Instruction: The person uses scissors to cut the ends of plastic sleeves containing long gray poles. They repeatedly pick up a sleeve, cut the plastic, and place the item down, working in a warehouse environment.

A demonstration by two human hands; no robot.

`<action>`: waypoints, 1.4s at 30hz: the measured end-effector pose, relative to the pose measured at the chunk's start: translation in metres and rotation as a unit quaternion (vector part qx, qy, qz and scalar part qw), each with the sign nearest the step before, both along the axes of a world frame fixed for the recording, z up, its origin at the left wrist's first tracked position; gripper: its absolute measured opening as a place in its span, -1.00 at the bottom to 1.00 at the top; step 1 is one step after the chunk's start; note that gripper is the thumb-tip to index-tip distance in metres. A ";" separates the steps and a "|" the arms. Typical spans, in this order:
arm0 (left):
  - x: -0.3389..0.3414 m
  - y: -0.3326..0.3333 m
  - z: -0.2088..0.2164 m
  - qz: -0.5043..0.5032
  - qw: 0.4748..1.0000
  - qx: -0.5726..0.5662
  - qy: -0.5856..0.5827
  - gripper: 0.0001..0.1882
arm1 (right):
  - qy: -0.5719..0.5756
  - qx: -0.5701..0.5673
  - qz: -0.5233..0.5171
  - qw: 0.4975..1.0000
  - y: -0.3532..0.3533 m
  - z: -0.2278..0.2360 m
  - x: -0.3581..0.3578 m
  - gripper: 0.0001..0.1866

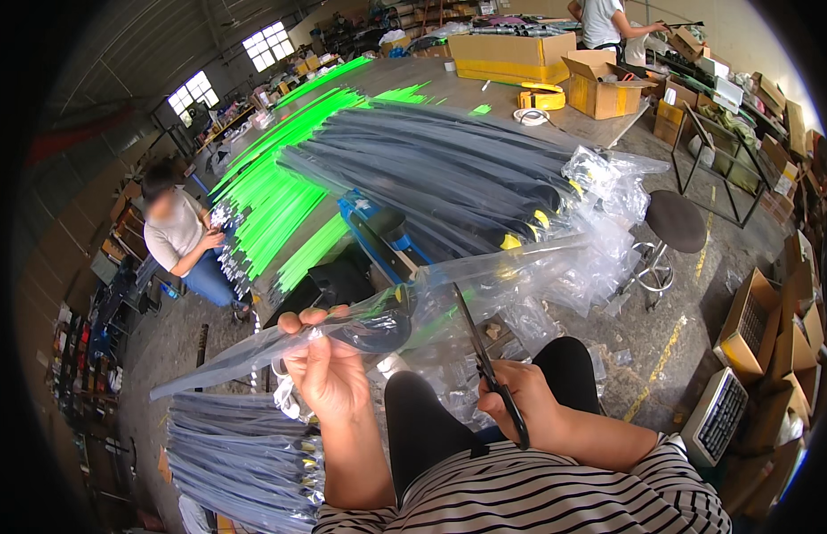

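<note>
A long clear plastic sleeve [240, 358] stretches across in front of me. My left hand [329, 374] pinches it, thumb against fingers. Just right of those fingertips, a dark rounded object [378, 327] shows through the film; glare hides what kind it is. In my right hand [531, 402] is a pair of black scissors [481, 356], with the fingers wrapped about the handles. The blades point up and away, close to the sleeve right of the dark object. Whether they touch the film I cannot tell.
Long sleeved bundles [431, 160] and bright green rods [271, 196] cover the table ahead. A blue-and-black tool [378, 233] stands before me. More sleeved bundles [240, 454] lie lower left. A round stool [676, 222] is at right. One person [182, 236] sits at left; another stands far right.
</note>
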State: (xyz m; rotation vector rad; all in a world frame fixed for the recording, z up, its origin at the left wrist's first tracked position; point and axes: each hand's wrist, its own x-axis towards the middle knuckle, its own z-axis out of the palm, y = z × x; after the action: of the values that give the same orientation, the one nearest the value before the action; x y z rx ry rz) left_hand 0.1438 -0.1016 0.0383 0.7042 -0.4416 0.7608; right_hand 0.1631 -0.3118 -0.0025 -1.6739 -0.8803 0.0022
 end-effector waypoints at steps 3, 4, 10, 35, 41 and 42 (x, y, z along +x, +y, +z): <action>0.000 -0.001 0.001 -0.006 1.000 0.003 -0.005 -0.72 | 0.024 0.007 0.011 1.000 0.000 0.001 -0.001 -0.53; 0.000 -0.001 0.001 -0.009 1.000 0.004 -0.006 -0.72 | 0.022 0.007 0.017 1.000 -0.001 0.004 -0.001 -0.53; -0.003 -0.002 0.000 -0.006 1.000 0.006 -0.006 -0.71 | 0.018 -0.018 0.032 0.999 -0.002 0.016 0.001 -0.50; -0.010 0.004 -0.004 0.008 1.000 0.018 0.008 -0.68 | -0.038 0.000 -0.017 0.999 0.006 0.012 0.006 -0.49; -0.010 0.009 -0.005 0.009 1.000 0.018 0.008 -0.70 | -0.029 0.011 -0.001 1.000 0.009 0.011 0.006 -0.47; -0.011 0.010 -0.005 0.006 1.000 0.018 0.006 -0.69 | -0.028 0.009 0.001 1.000 0.009 0.011 0.007 -0.47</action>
State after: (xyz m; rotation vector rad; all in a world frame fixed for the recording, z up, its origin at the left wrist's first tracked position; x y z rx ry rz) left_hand 0.1326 -0.0920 0.0330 0.7462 -0.4409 0.7618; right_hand 0.1696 -0.3025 0.0081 -1.6637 -0.9214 -0.0518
